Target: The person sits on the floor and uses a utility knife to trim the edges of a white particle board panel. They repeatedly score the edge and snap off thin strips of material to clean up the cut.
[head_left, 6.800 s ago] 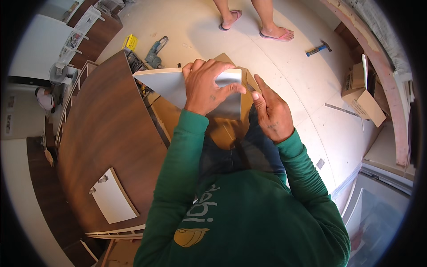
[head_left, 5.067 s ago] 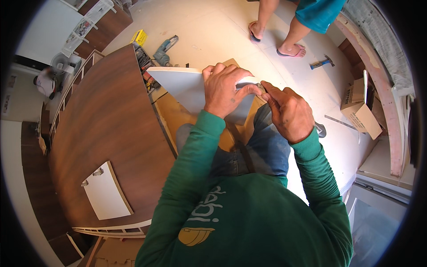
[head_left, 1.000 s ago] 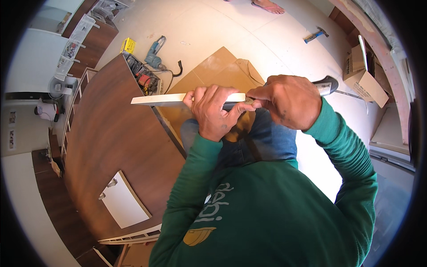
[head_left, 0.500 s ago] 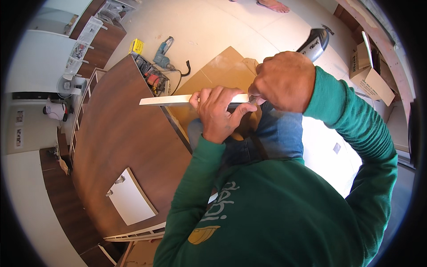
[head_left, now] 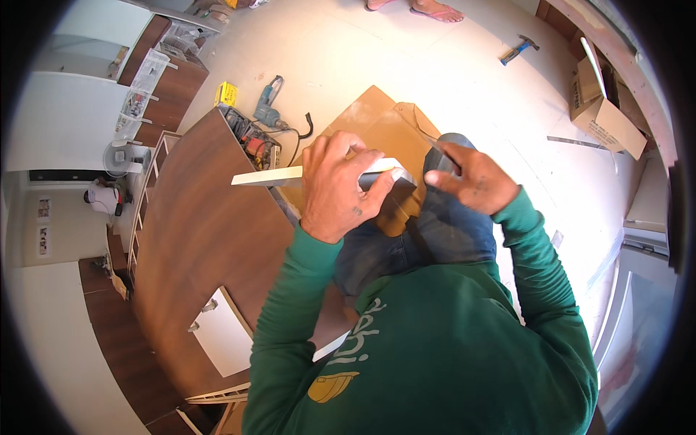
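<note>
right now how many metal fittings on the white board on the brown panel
2: upper fitting toward its top corner, lower fitting at its left corner; any underneath would be hidden

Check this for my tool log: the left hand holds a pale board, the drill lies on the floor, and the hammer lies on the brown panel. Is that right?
Not quite: the head view shows the hammer on the floor, upper right, not on the brown panel. The rest stands: the left hand holds a pale board, and the drill lies on the floor.
</note>
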`<state>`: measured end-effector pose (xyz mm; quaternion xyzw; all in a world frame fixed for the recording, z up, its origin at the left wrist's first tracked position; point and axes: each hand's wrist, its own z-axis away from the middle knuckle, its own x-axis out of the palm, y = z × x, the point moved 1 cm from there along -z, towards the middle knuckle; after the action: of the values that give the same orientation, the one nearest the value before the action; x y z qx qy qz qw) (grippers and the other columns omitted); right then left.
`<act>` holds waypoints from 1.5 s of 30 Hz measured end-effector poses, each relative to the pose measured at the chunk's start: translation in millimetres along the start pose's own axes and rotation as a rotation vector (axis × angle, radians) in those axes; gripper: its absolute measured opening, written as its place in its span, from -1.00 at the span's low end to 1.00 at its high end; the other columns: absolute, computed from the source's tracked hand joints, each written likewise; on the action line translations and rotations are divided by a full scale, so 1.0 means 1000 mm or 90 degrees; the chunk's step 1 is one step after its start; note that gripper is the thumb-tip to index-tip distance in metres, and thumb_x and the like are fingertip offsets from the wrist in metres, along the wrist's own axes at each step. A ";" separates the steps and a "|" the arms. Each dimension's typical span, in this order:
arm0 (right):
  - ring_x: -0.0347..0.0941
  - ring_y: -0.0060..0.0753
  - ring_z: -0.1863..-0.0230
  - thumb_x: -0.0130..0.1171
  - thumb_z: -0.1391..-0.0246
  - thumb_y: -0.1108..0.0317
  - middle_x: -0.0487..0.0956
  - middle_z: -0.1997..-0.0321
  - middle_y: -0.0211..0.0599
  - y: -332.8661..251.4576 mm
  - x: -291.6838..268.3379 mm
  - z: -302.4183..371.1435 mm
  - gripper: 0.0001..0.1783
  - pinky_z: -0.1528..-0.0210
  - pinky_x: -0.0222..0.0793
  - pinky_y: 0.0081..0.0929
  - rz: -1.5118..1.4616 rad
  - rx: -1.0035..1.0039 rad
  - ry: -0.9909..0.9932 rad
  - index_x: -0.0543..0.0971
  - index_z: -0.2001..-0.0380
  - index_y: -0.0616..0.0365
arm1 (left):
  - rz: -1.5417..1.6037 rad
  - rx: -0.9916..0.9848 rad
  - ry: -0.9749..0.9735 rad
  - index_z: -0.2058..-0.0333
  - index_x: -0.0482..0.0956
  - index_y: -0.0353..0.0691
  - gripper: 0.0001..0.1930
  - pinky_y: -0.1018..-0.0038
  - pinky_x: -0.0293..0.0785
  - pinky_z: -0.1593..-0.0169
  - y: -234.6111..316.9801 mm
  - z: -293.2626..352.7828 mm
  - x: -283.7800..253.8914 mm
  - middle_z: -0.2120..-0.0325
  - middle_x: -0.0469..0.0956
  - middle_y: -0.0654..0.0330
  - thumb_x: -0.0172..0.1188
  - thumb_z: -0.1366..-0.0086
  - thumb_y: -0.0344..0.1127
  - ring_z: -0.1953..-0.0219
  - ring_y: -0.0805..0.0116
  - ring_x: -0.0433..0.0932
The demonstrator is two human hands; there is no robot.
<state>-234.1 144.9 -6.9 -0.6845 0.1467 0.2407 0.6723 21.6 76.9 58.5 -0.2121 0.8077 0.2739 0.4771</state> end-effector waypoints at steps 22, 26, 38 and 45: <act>0.10 -0.75 0.43 0.49 -0.28 0.44 0.26 0.48 -0.71 0.011 0.115 -0.042 -0.78 0.37 0.17 -0.63 -0.559 -0.005 0.135 0.67 0.06 0.19 | -0.006 0.046 -0.259 0.40 0.80 -0.22 -0.82 0.16 0.59 0.30 -0.003 -0.048 -0.023 0.41 0.65 0.11 0.36 -0.26 -0.24 0.41 0.06 0.67; 0.08 -0.73 0.45 0.50 -0.28 0.35 0.22 0.51 -0.71 0.009 0.108 -0.041 -0.76 0.38 0.14 -0.57 -0.534 0.013 0.148 0.68 0.06 0.14 | -0.028 0.116 -0.235 0.35 0.81 -0.21 -0.86 0.21 0.59 0.31 -0.006 -0.051 -0.016 0.39 0.66 0.13 0.38 -0.28 -0.29 0.43 0.09 0.67; 0.14 -0.65 0.48 0.53 -0.27 0.23 0.31 0.55 -0.55 0.000 0.106 -0.042 -0.70 0.44 0.16 -0.45 -0.487 0.029 0.196 0.63 0.13 0.16 | 0.032 -0.022 -0.098 0.40 0.68 -0.19 -0.87 0.18 0.61 0.35 0.002 -0.043 -0.003 0.41 0.63 0.15 0.38 -0.31 -0.31 0.43 0.07 0.67; 0.20 -0.61 0.47 0.53 -0.27 0.29 0.36 0.54 -0.50 -0.004 0.099 -0.040 -0.69 0.42 0.21 -0.43 -0.417 0.046 0.182 0.60 0.14 0.20 | -0.164 0.122 -0.345 0.40 0.62 -0.27 -0.80 0.13 0.53 0.39 -0.014 -0.064 -0.009 0.57 0.60 -0.04 0.24 -0.39 -0.28 0.53 -0.11 0.61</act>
<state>-143.5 117.9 -56.3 -0.6978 0.0208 -0.0912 0.7101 -7.4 25.9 88.5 -0.1863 0.6399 0.1803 0.7234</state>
